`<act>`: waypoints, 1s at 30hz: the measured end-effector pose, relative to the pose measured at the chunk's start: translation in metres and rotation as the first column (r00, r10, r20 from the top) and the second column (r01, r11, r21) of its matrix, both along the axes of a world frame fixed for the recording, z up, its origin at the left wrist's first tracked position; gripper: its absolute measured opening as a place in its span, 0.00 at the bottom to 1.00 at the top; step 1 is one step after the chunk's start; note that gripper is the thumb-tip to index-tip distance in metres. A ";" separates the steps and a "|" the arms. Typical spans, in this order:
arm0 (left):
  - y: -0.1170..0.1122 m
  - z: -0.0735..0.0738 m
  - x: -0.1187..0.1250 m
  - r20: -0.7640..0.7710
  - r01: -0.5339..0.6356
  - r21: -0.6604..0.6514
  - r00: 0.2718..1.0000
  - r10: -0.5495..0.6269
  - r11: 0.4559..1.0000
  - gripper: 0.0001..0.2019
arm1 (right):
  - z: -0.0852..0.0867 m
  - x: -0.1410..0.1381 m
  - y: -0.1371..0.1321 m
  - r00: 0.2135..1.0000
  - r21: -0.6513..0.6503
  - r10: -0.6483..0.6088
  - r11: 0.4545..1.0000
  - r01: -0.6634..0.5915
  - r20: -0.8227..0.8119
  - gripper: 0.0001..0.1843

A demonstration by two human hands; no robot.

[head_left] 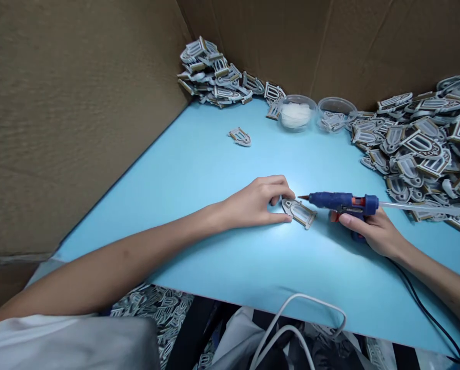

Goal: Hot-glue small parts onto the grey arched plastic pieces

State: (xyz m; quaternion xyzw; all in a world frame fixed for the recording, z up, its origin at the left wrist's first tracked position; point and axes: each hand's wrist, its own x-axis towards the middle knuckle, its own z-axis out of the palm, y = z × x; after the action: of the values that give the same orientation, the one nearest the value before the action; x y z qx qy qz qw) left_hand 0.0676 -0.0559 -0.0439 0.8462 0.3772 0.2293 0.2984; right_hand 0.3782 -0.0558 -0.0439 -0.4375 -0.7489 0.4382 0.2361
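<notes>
My left hand (264, 201) pinches the rounded end of a small white arch-shaped piece (300, 211) between thumb and fingers. The piece lies on the blue tabletop, its straight brown-edged base pointing right. In my right hand (372, 231) is a blue glue gun (332, 200), held by its handle with a finger near the red trigger. A long clear glue stick (426, 207) sticks out of its back. The nozzle tip is just above the piece's far edge, close to my left fingertips; whether it touches I cannot tell.
One similar piece (240, 136) lies alone farther back. Piles of such pieces stand at the back left (214, 77) and right (418, 144). Between them are two clear tubs (297, 113), (336, 114). Cardboard walls (310, 46) enclose the table; a black cord (418, 303) runs along the right.
</notes>
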 end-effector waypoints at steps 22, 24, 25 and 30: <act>-0.001 -0.002 0.003 0.004 -0.014 0.019 1.000 0.014 1.000 0.15 | -0.001 -0.008 -0.006 0.979 0.172 0.064 0.980 -0.098 0.193 0.23; -0.001 -0.002 0.003 0.005 -0.012 0.017 1.000 0.012 1.000 0.14 | -0.001 -0.008 -0.006 0.979 0.182 0.064 0.978 -0.100 0.194 0.23; -0.001 -0.002 0.003 0.006 -0.010 0.017 1.000 0.010 1.000 0.14 | -0.001 -0.008 -0.006 0.979 0.186 0.065 0.977 -0.102 0.195 0.23; -0.002 -0.001 0.002 0.004 -0.006 0.022 1.000 0.006 1.000 0.14 | -0.002 -0.008 -0.005 0.976 0.197 0.069 0.974 -0.111 0.208 0.24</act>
State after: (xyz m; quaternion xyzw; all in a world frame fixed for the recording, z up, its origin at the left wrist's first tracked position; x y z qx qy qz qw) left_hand 0.0698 -0.0578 -0.0450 0.8479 0.3764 0.2362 0.2892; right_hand 0.3704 -0.0606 -0.0459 -0.4176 -0.8297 0.3217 0.1836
